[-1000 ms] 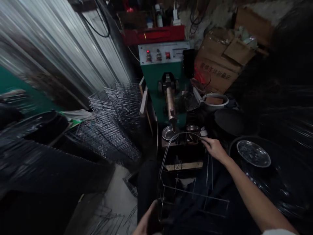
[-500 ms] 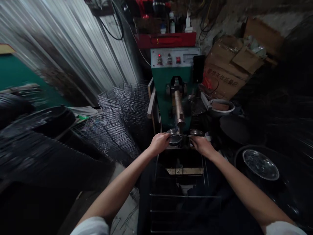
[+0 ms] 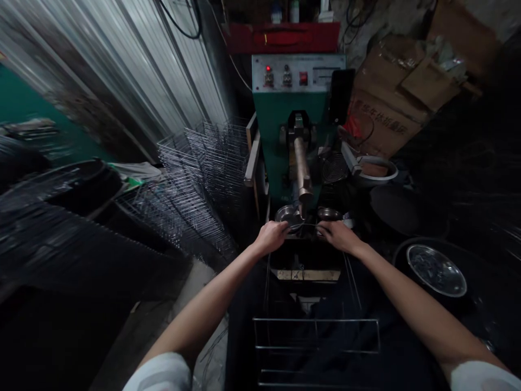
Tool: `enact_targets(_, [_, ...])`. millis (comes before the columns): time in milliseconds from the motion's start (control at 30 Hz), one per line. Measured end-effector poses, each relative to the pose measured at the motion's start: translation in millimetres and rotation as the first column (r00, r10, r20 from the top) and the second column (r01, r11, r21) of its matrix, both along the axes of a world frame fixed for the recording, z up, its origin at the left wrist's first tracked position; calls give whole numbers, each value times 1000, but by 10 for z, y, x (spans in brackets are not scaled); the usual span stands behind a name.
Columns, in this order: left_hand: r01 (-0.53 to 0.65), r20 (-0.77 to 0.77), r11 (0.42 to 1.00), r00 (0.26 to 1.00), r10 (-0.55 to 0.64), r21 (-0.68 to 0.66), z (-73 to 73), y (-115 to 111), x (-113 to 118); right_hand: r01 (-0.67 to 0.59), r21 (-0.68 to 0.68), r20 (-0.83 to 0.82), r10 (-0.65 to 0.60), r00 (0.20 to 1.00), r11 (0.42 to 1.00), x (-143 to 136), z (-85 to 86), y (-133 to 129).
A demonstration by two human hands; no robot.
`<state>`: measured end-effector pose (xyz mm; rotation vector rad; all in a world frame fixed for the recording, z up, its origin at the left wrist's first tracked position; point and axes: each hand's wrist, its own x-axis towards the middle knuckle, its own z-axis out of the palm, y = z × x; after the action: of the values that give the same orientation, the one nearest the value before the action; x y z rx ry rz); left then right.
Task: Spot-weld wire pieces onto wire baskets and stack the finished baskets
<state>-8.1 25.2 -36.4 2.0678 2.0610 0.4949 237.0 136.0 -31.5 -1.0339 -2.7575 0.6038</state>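
Observation:
My left hand (image 3: 272, 237) and my right hand (image 3: 339, 235) are both closed, pinching the far end of a thin wire rack (image 3: 316, 320). The rack's long wires run back towards me, and its near end hangs over my dark-clothed lap. Between my hands, its curved far wire lies just under the tip of a copper-coloured arm (image 3: 303, 176) on a green machine (image 3: 272, 127); whether wire and tip touch, I cannot tell. A shiny metal dish (image 3: 285, 213) sits behind my left fingers, and a second dish (image 3: 329, 214) behind my right ones.
Stacked wire racks (image 3: 195, 190) stand left of the machine. To the right are a round metal bowl of small pieces (image 3: 436, 270), a white basin (image 3: 380, 176) and a cardboard box (image 3: 386, 119). A black phone (image 3: 341, 96) is at the panel's right edge.
My view has tipped down and shifted slightly left, so the machine appears larger and further right. Both hands keep hold of the rack, whose near end has come more into view.

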Motion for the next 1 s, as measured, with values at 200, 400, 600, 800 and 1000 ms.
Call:
enact_targets(200, [9,38,999,999,-10,34,215,61,-153,14,16,-57,-13,998,1000,-99,224,73])
enact_targets(400, [66,82,997,994,-69,43,282,18,-152,-67,-16,-45,66,997,998,-106,288,120])
enact_targets(600, [100,78,994,992,-103,41,173,49,-28,-36,11,-49,36,998,999,-31,108,143])
enact_targets(800, [102,57,994,993,-103,27,218,115,-44,-58,16,-39,59,998,998,-43,121,217])
enact_targets(1000, [80,24,997,997,-80,-11,266,141,-58,-108,5,-91,108,990,994,-72,59,287])
